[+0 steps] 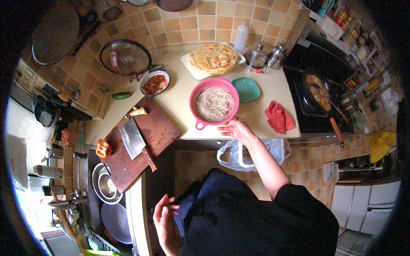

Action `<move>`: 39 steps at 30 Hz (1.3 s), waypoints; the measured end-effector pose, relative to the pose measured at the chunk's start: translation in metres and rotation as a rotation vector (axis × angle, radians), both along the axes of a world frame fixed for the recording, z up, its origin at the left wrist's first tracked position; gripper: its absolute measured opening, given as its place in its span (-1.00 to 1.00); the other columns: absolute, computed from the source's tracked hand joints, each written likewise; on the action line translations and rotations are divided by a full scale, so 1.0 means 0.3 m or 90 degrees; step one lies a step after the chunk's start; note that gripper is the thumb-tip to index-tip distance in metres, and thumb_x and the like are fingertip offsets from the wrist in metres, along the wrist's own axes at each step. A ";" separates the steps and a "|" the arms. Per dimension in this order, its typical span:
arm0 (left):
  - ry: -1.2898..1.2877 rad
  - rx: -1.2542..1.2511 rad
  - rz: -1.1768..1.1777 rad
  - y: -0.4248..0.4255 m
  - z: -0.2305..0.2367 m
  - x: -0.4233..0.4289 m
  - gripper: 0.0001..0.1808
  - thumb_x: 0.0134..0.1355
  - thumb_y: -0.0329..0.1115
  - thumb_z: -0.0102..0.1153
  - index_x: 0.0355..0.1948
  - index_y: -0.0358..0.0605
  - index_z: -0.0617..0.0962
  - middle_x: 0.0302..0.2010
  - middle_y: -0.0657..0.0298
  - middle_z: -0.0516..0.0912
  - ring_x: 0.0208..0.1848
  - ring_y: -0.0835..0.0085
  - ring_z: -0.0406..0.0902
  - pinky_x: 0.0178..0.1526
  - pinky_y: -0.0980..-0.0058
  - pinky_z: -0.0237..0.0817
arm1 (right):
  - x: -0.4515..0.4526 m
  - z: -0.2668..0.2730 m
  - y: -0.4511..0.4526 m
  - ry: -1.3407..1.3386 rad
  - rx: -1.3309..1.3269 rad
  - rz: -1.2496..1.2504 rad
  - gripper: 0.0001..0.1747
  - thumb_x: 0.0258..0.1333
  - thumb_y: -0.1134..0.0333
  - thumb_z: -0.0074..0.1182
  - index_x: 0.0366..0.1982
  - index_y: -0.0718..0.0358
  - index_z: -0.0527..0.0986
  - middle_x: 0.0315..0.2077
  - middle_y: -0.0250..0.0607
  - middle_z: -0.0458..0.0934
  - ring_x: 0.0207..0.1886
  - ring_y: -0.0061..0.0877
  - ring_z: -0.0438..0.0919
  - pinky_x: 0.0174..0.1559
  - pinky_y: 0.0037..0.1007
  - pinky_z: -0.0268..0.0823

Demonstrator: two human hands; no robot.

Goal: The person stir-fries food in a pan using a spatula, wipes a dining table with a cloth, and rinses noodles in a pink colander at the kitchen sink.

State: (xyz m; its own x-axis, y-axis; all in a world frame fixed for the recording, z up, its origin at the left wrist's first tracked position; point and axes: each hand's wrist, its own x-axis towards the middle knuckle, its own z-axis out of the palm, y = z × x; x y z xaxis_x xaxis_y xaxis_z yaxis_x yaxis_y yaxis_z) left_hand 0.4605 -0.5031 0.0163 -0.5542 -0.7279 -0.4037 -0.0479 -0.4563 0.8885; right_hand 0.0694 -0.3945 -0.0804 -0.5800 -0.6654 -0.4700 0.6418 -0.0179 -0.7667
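A pink plastic colander [196,112] holding pale thin noodles [215,104] sits near the counter's front edge. My right hand [238,130] is at its lower right rim, fingers spread; a fingertip seems to meet the rim, though contact is hard to tell. My left hand [164,212] hangs by my body, fingers apart and holding nothing. Left of the colander, a cleaver [133,139] lies on a wooden cutting board [161,120]. A piece of ginger [138,111] and a cut bell pepper [103,149] rest on the board too.
Behind the colander are flatbreads [213,59] on a tray, a teal dish [246,89] and a patterned bowl of chopped food [155,84]. A red cloth [279,117] lies at right, before the stove's food-filled pan [317,91]. Metal bowls [107,184] occupy the sink.
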 end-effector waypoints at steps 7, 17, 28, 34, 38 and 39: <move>-0.004 0.030 0.019 -0.002 -0.025 0.003 -0.49 0.22 -0.23 0.10 0.11 -0.35 0.40 -0.07 0.04 0.57 -0.23 0.44 0.56 -0.22 0.56 0.32 | -0.199 -0.104 0.076 0.525 0.562 -0.107 -0.35 0.06 0.44 -0.07 0.24 0.08 0.12 -0.05 0.06 0.48 -0.23 -0.24 0.60 -0.20 -0.20 0.45; -0.018 0.022 -0.041 -0.056 -0.019 0.090 -0.48 0.24 -0.20 0.10 0.16 -0.24 0.39 -0.02 0.11 0.56 -0.15 0.47 0.55 -0.11 0.53 0.37 | -0.566 -0.348 0.253 0.919 0.530 -0.156 -0.81 0.10 0.32 0.04 -0.31 0.31 0.44 -0.37 -0.02 0.55 -0.24 -0.27 0.50 -0.16 -0.29 0.31; -0.123 0.110 0.446 0.040 -0.190 0.533 -0.46 0.25 -0.24 0.12 0.18 -0.27 0.34 -0.06 0.11 0.57 -0.24 0.49 0.59 -0.29 0.61 0.44 | -0.016 0.358 -0.008 1.334 0.383 -0.372 -0.75 0.04 0.30 0.22 -0.26 0.30 0.52 -0.31 -0.07 0.48 -0.29 -0.30 0.52 -0.21 -0.32 0.41; -0.064 0.044 0.721 -0.116 -0.290 0.850 -0.48 0.29 -0.38 -0.01 0.22 -0.37 0.22 0.05 0.00 0.44 -0.06 0.27 0.55 -0.14 0.46 0.47 | 0.588 0.364 -0.415 1.099 0.002 0.079 -0.80 0.02 0.47 0.17 -0.27 0.25 0.44 -0.23 -0.23 0.42 -0.16 -0.42 0.42 -0.25 -0.46 0.31; -0.113 0.007 0.802 -0.236 -0.416 1.072 -0.47 0.26 -0.41 -0.01 0.22 -0.38 0.23 0.11 0.02 0.40 0.03 0.32 0.48 0.01 0.44 0.41 | 1.093 0.294 -0.647 0.922 -0.147 0.487 -0.82 0.04 0.48 0.14 -0.30 0.25 0.41 -0.25 -0.26 0.40 -0.18 -0.46 0.42 -0.21 -0.50 0.28; -0.171 0.002 0.815 -0.264 -0.443 1.122 -0.44 0.22 -0.39 0.06 0.21 -0.39 0.26 0.09 0.04 0.42 0.03 0.36 0.47 0.06 0.45 0.36 | 1.210 0.276 -0.693 0.847 -0.165 0.586 -0.83 0.02 0.45 0.17 -0.34 0.27 0.42 -0.28 -0.20 0.41 -0.19 -0.39 0.45 -0.20 -0.44 0.32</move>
